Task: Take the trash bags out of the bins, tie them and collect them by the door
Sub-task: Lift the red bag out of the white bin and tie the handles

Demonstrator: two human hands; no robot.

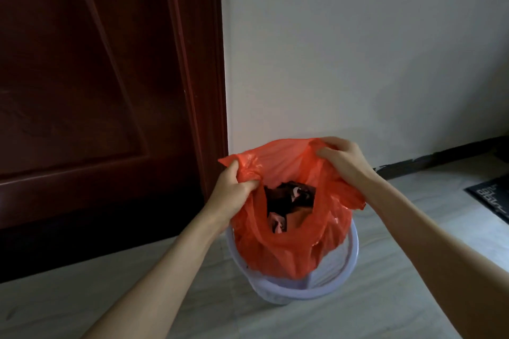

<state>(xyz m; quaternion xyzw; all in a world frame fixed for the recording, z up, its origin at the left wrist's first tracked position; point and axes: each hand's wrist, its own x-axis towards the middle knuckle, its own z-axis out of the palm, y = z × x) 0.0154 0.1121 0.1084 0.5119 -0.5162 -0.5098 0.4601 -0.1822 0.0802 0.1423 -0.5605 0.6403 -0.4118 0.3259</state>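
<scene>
An orange trash bag [289,245] stands partly raised out of a pale translucent bin [341,275] on the floor. Its mouth gapes open, and dark crumpled trash [289,201] shows inside. My left hand [234,190] grips the bunched left edge of the bag's mouth. My right hand [341,159] grips the right edge at the top, fingers curled round the plastic. The lower part of the bag still sits inside the bin.
A dark red wooden door [91,96] fills the left side, its frame [203,91] meeting a white wall [358,49]. The bin stands on a pale tiled floor [137,297] just right of the door. A dark mat [493,198] lies at the right edge.
</scene>
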